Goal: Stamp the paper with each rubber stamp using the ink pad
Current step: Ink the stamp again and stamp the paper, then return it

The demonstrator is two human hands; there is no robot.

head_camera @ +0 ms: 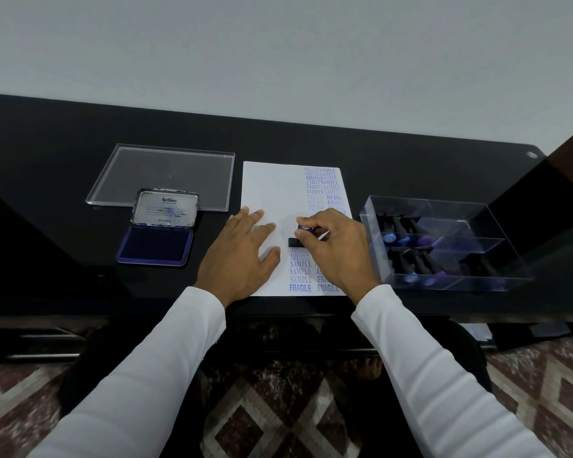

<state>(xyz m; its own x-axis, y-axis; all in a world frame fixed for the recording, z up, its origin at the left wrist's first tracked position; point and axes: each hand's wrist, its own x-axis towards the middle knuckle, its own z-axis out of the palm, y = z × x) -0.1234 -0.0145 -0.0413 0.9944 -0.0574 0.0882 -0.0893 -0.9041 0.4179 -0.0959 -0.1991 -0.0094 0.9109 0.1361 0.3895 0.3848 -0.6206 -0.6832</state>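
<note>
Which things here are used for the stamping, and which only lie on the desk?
Used: paper; rubber stamp held by right hand; left hand pressing paper; open ink pad; clear box of stamps.
Lying about: clear lid.

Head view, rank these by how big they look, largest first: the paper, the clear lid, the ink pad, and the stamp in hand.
1. paper and clear lid: too alike to rank.
2. ink pad, open.
3. stamp, gripped by the right hand, partly hidden.
</note>
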